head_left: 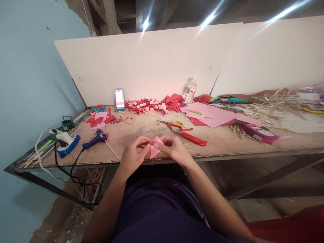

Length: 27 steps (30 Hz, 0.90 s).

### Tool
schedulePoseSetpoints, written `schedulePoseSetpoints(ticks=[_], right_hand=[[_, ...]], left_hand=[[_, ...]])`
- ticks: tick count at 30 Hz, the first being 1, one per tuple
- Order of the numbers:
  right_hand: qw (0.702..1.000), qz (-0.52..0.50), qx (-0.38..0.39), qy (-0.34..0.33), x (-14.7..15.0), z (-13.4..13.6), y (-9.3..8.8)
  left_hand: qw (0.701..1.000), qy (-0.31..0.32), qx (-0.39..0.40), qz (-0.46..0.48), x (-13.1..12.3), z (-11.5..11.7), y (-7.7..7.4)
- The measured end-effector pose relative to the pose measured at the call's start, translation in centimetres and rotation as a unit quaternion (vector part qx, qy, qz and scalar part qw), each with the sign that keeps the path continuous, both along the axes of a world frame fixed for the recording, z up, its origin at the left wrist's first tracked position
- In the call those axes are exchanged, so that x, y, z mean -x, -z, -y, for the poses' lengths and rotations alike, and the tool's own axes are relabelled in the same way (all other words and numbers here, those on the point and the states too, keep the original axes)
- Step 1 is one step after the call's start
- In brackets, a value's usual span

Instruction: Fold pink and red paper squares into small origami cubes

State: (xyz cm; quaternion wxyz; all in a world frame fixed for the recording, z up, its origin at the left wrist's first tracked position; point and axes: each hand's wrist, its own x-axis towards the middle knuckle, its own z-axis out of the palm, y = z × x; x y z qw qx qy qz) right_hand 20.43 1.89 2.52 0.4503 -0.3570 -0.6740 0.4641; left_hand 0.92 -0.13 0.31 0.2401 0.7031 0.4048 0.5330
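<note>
A small folded piece of pink paper (155,152) is held between both hands at the table's front edge. My left hand (135,150) pinches its left side with thumb and fingers. My right hand (174,148) grips the right side, its thumb pressed on the paper's face. Just beyond the hands lie scissors (175,126) with red and yellow handles and a red utility knife (192,138). To the left a blue glue gun (95,140) rests on the table.
A phone (119,99) stands at the back beside a heap of small red and pink folded pieces (145,106). A water bottle (190,90), pink paper sheets (220,114), a purple box (259,132) and wooden sticks (273,101) lie rightward. A blue power strip (67,145) with cables sits left.
</note>
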Motion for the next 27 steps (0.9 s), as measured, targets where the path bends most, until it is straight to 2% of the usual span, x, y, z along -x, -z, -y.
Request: schedulePoseSetpoints(ticks=[5, 8, 10, 13, 17, 23, 27], right_hand=[[0.999, -0.034, -0.001, 0.021, -0.1, -0.7, 0.6], [0.997, -0.07, 0.01, 0.033, -0.1, -1.0, 0.9], [0.995, -0.088, 0.012, 0.039, -0.1, -1.0, 1.0], [0.996, -0.086, 0.013, 0.031, -0.1, -0.8, 0.9], [0.998, -0.059, -0.008, 0.031, -0.1, -0.5, 0.7], [0.998, -0.053, -0.012, -0.017, -0.1, -0.2, 0.2], [0.999, -0.034, -0.017, -0.036, -0.1, -0.3, 0.2]], left_hand=[[0.987, 0.078, 0.094, 0.103, 0.6, -0.1, -0.7], [0.982, 0.111, 0.12, 0.098, 0.4, 0.0, -0.9], [0.99, 0.089, 0.096, 0.05, 0.3, 0.1, -1.2], [0.997, 0.045, 0.003, -0.057, 0.6, 0.2, -1.6], [0.982, 0.068, -0.082, -0.154, 1.5, 0.1, -2.0], [0.981, 0.054, -0.123, -0.139, 2.1, 0.1, -1.4], [0.987, 0.049, -0.107, -0.108, 2.0, 0.2, -1.1]])
